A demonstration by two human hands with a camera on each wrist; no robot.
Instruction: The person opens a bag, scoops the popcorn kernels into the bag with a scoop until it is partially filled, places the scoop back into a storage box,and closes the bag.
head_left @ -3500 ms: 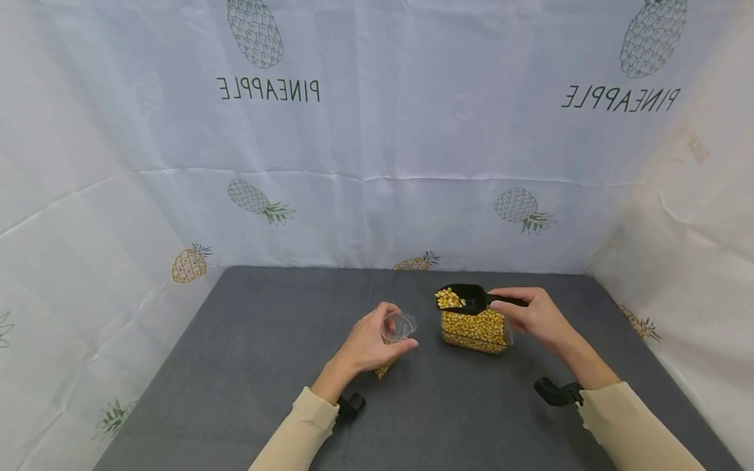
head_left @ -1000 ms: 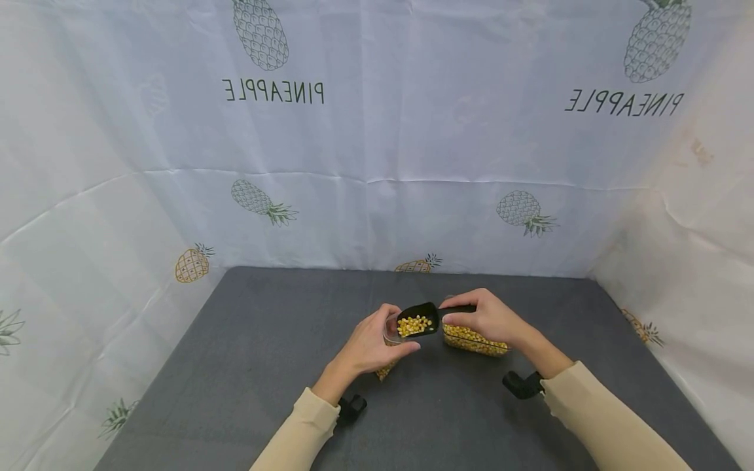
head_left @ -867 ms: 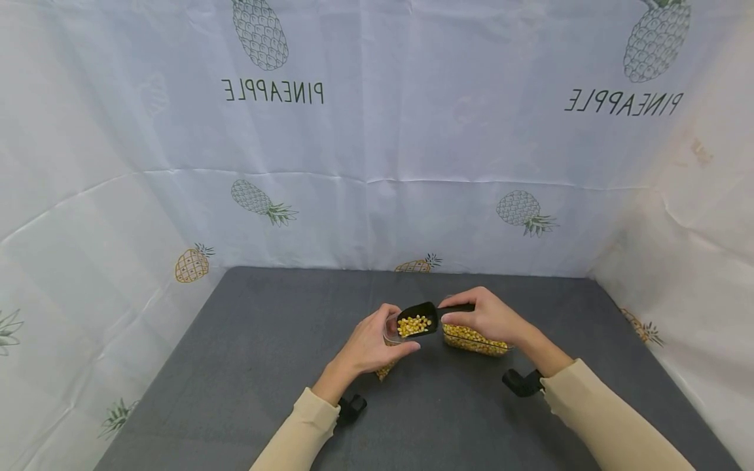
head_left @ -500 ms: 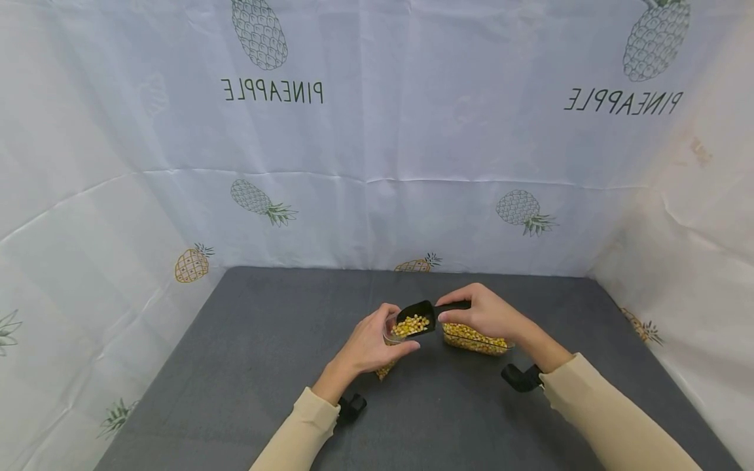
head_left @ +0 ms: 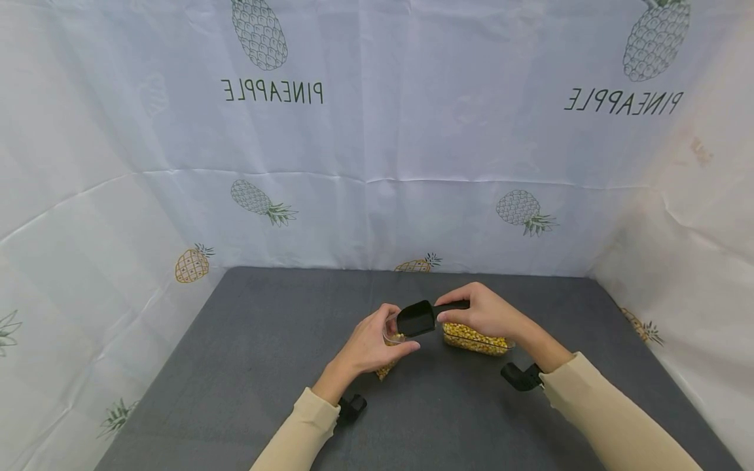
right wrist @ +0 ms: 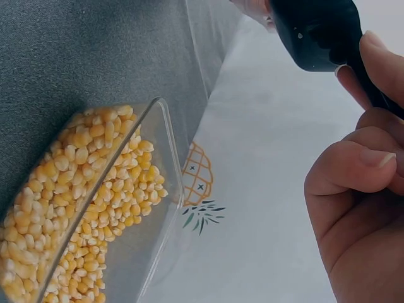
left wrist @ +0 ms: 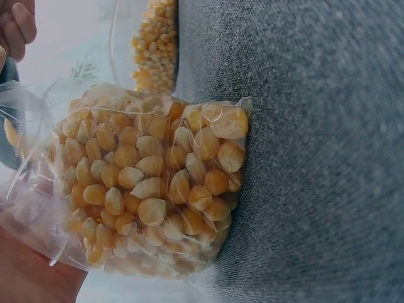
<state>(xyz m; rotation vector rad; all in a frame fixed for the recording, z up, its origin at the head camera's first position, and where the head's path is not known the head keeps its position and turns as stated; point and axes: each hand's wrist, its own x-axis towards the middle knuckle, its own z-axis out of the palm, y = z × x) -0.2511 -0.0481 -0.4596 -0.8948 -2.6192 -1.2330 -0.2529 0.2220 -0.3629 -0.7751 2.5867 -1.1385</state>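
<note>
My left hand (head_left: 368, 343) holds a clear plastic bag (left wrist: 151, 183) by its top, fingers and thumb around the round, open mouth. Yellow corn kernels fill the lower part of the bag, which stands on the table. With its fingers and thumb my right hand (head_left: 485, 315) pinches the handle of a black scoop (head_left: 415, 318). The scoop is tilted over the bag's mouth, and no kernels show in its bowl in the head view. Below the right hand sits a clear plastic container (right wrist: 142, 252) with corn kernels (right wrist: 82, 148) heaped inside.
A dark grey table (head_left: 253, 366) lies under everything. White cloth with printed pineapples (head_left: 377, 131) hangs behind and at both sides. Black wrist cameras (head_left: 352, 409) are strapped below each hand.
The scoop has come from above the container leftward to the bag's mouth. Its kernels slid toward the lip and are now gone from the bowl. My left hand has barely moved.
</note>
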